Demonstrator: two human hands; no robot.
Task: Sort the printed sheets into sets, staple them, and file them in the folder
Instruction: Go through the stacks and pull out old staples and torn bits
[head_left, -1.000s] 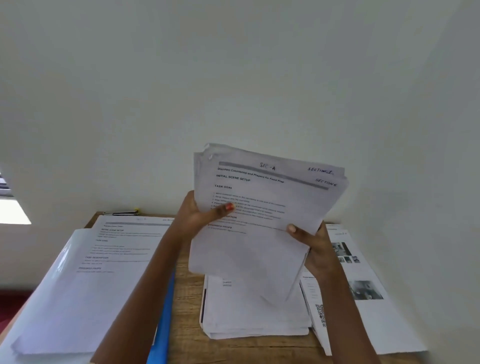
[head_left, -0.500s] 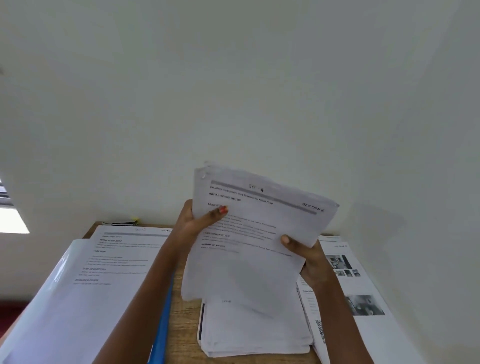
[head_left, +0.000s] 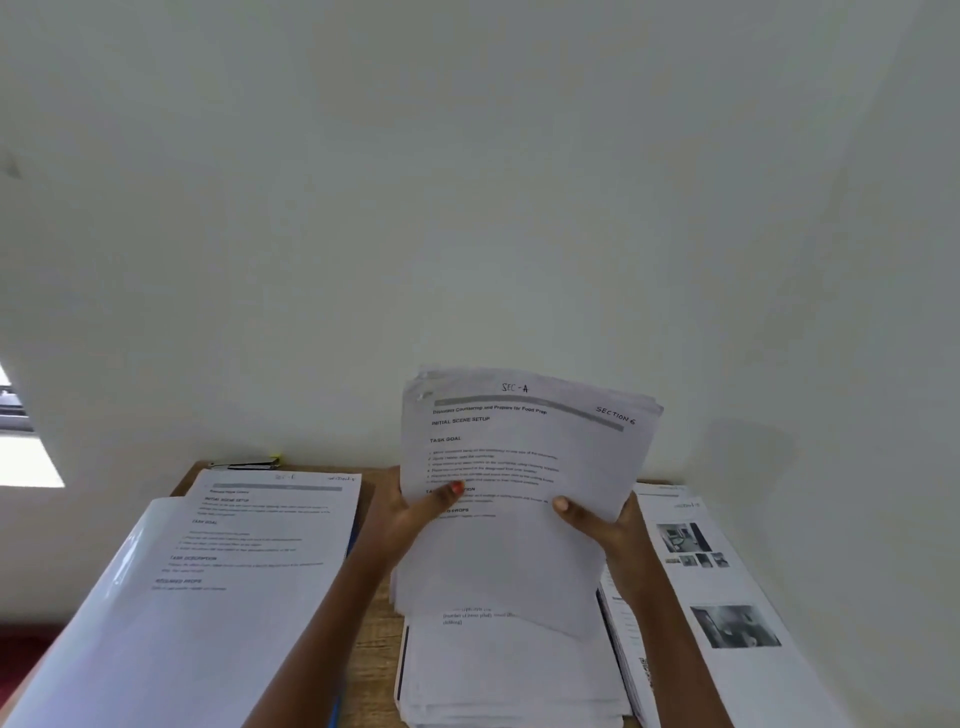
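Observation:
I hold a bundle of printed sheets (head_left: 524, 499) upright over the desk, its top page marked "SEC-A" and "SECTION 6". My left hand (head_left: 415, 512) grips its left edge with the thumb on the front. My right hand (head_left: 605, 525) grips the lower right edge. Below the bundle lies a white stack of sheets (head_left: 509, 670). A set with a printed top page (head_left: 249, 545) rests on the left over a blue folder edge (head_left: 337, 712). A black stapler (head_left: 244, 464) lies by the wall.
Sheets with photos (head_left: 727, 603) lie on the right, reaching the desk's edge. The wooden desk (head_left: 371, 649) butts against a white wall (head_left: 467, 208). A bright window (head_left: 21, 447) is at far left.
The bundle has dropped lower and closer to the stack, and its sheets are squared more evenly at the top. Both hands keep their grip.

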